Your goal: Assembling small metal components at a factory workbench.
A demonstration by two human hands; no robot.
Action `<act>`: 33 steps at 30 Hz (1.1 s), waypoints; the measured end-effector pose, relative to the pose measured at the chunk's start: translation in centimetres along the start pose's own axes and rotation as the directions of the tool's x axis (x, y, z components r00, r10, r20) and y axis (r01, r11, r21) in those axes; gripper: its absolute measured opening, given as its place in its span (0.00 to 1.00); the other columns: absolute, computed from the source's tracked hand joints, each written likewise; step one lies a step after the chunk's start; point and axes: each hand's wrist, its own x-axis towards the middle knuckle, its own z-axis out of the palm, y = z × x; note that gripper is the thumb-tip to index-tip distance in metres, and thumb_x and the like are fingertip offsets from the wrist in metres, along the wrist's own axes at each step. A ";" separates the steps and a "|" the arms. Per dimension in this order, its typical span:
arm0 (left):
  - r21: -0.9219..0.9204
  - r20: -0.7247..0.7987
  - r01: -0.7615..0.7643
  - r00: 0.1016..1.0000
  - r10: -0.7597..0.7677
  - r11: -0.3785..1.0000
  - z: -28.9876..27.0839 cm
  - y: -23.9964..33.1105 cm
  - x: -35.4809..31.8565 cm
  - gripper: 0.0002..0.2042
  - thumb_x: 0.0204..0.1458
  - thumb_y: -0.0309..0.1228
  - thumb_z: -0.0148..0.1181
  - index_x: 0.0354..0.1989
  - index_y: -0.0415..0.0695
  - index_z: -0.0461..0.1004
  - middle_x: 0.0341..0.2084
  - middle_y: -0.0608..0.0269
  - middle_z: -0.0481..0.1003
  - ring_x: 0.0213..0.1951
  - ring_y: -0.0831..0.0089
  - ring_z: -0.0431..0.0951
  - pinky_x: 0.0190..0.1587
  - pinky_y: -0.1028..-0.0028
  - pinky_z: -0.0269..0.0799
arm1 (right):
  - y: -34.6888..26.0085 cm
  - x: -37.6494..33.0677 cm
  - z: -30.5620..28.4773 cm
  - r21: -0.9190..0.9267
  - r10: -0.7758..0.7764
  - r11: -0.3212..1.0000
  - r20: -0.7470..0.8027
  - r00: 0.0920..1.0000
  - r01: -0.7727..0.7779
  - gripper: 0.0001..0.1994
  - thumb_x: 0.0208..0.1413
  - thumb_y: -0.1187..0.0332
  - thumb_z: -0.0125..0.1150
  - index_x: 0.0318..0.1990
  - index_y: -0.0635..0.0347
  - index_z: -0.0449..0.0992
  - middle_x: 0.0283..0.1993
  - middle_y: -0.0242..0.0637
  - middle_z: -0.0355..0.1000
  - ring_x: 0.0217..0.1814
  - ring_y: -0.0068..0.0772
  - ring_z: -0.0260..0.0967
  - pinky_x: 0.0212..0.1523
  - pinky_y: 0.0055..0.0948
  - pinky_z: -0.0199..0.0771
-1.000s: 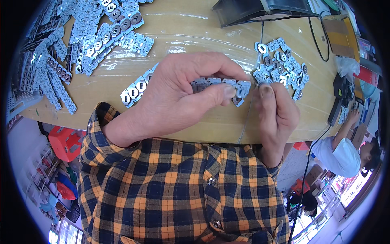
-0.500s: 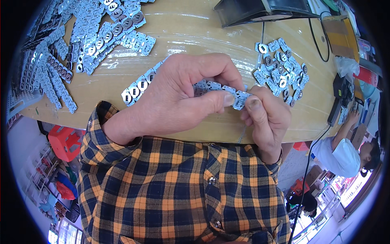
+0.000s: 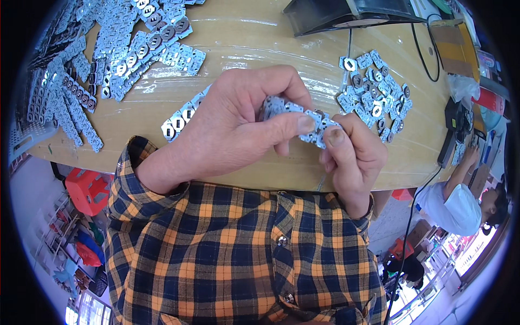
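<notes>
Over the front part of the table, both hands pinch a short strip of small white-and-silver circuit boards (image 3: 313, 136). My left hand (image 3: 227, 132) is closed round its left stretch, thumb lying along the top. At the right end, my right hand (image 3: 357, 154) grips a board between thumb and bent forefinger. Fingers hide part of the strip, so whether the end board is still joined cannot be made out. Partly behind my left wrist lies another strip of boards with round metal holders (image 3: 177, 123).
Many board strips (image 3: 122, 40) are heaped at the far left, beside a white plastic basket (image 3: 35, 135). Loose single boards (image 3: 374, 92) lie in a pile at the right. A black stand (image 3: 352, 13) is at the back; a co-worker (image 3: 455, 206) sits at the right.
The held strip has tilted, its right end dipping and its left end showing more beside my left fingers. My left hand has shifted slightly; my right hand keeps its pinch.
</notes>
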 end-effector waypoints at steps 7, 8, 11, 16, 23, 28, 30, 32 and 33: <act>-0.361 0.073 0.079 0.996 -0.057 0.929 0.2 -0.2 0.1 0.07 0.57 0.28 0.61 0.39 0.37 0.74 0.21 0.66 0.75 0.19 0.87 0.70 0.20 0.87 0.62 | 0.6 0.4 0.5 0.801 0.240 0.536 0.157 0.958 -0.266 0.12 0.66 0.65 0.50 0.30 0.61 0.68 0.17 0.30 0.65 0.12 0.14 0.53 0.14 0.17 0.50; -0.276 -0.044 -0.079 0.997 0.070 0.958 0.8 -0.8 0.0 0.06 0.57 0.26 0.61 0.39 0.37 0.74 0.23 0.64 0.75 0.21 0.85 0.71 0.22 0.86 0.63 | 0.6 0.3 0.5 0.802 0.240 0.535 0.158 0.958 -0.266 0.12 0.66 0.65 0.50 0.30 0.61 0.68 0.17 0.30 0.65 0.12 0.14 0.53 0.14 0.17 0.50; 0.113 -0.099 -0.392 0.910 0.403 0.913 0.4 -1.2 0.3 0.06 0.53 0.21 0.61 0.39 0.36 0.75 0.28 0.60 0.77 0.25 0.81 0.74 0.24 0.83 0.66 | 0.6 0.2 0.5 0.625 0.216 0.755 0.046 0.975 -0.197 0.13 0.66 0.65 0.51 0.30 0.61 0.70 0.18 0.28 0.65 0.14 0.12 0.54 0.15 0.16 0.51; 0.513 0.003 -0.577 0.741 0.671 0.635 0.7 -1.4 0.4 0.10 0.45 0.14 0.62 0.38 0.34 0.76 0.29 0.55 0.77 0.28 0.70 0.78 0.28 0.77 0.70 | 0.6 -0.1 0.4 0.346 0.186 0.924 -0.035 0.982 -0.162 0.13 0.65 0.66 0.52 0.29 0.63 0.72 0.18 0.26 0.66 0.15 0.10 0.55 0.17 0.14 0.52; 0.582 -0.002 -0.612 0.658 0.753 0.536 0.8 -2.1 0.8 0.12 0.43 0.12 0.63 0.37 0.34 0.76 0.29 0.53 0.77 0.28 0.68 0.78 0.30 0.77 0.72 | 0.8 0.1 0.4 0.331 0.170 0.931 -0.013 0.985 -0.156 0.14 0.65 0.66 0.52 0.28 0.63 0.72 0.17 0.26 0.64 0.15 0.10 0.54 0.17 0.15 0.52; 0.561 -0.022 -0.564 0.721 0.692 0.606 0.8 -1.6 0.4 0.11 0.44 0.12 0.63 0.37 0.34 0.76 0.30 0.54 0.77 0.28 0.69 0.78 0.30 0.77 0.72 | 0.8 0.1 0.5 0.381 0.197 0.907 -0.013 0.980 -0.177 0.14 0.65 0.65 0.52 0.27 0.63 0.72 0.16 0.25 0.63 0.15 0.11 0.54 0.17 0.15 0.51; 0.556 -0.015 -0.568 0.723 0.690 0.607 0.8 -1.5 0.4 0.11 0.44 0.12 0.62 0.37 0.34 0.76 0.30 0.54 0.77 0.27 0.70 0.78 0.30 0.78 0.71 | 0.8 0.2 0.5 0.390 0.194 0.904 -0.011 0.981 -0.175 0.14 0.65 0.65 0.52 0.27 0.63 0.72 0.16 0.25 0.63 0.15 0.11 0.54 0.17 0.15 0.51; 0.558 -0.026 -0.564 0.721 0.692 0.609 0.9 -1.4 0.4 0.11 0.44 0.12 0.62 0.37 0.34 0.76 0.30 0.54 0.77 0.28 0.70 0.78 0.30 0.78 0.71 | 0.7 0.2 0.4 0.398 0.194 0.901 -0.012 0.981 -0.173 0.14 0.65 0.65 0.53 0.27 0.63 0.72 0.16 0.25 0.63 0.15 0.11 0.54 0.17 0.15 0.51; 0.560 -0.037 -0.560 0.719 0.694 0.610 0.9 -1.3 0.4 0.11 0.44 0.12 0.61 0.37 0.34 0.76 0.30 0.54 0.77 0.28 0.70 0.78 0.29 0.78 0.71 | 0.7 0.2 0.4 0.361 0.173 0.919 -0.001 0.985 -0.161 0.15 0.66 0.66 0.50 0.27 0.62 0.68 0.16 0.28 0.61 0.14 0.13 0.52 0.16 0.17 0.50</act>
